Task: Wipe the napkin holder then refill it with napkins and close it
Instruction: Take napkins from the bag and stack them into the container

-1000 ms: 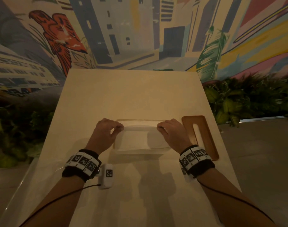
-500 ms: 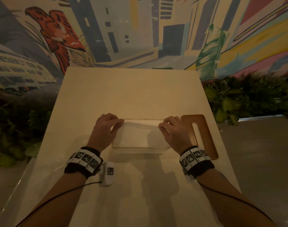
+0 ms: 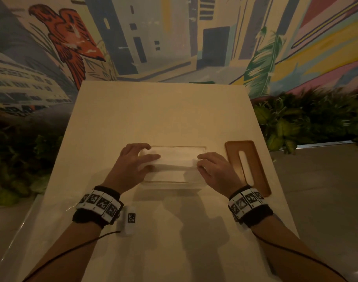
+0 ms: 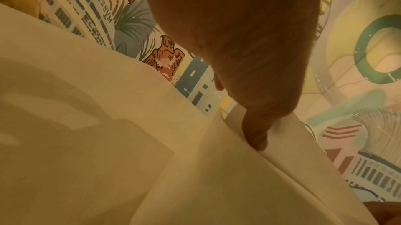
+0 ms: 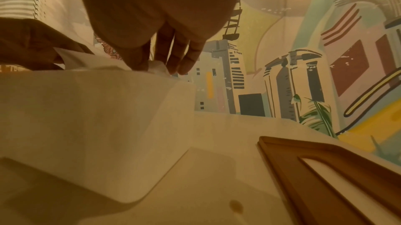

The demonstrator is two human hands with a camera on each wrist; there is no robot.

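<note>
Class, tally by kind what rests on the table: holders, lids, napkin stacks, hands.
Napkin holder: 1
Wooden lid: 1
Napkin stack: 1
Hands, left hand and right hand: 2
Total: 5

Napkin holder [image 3: 174,183]: pale rectangular box, open-topped, standing flat on the table. Napkins [image 3: 175,161]: white stack lying inside the holder, filling it. Lid [image 3: 248,165]: brown wooden panel with a long slot, lying flat just right of the holder.
</note>
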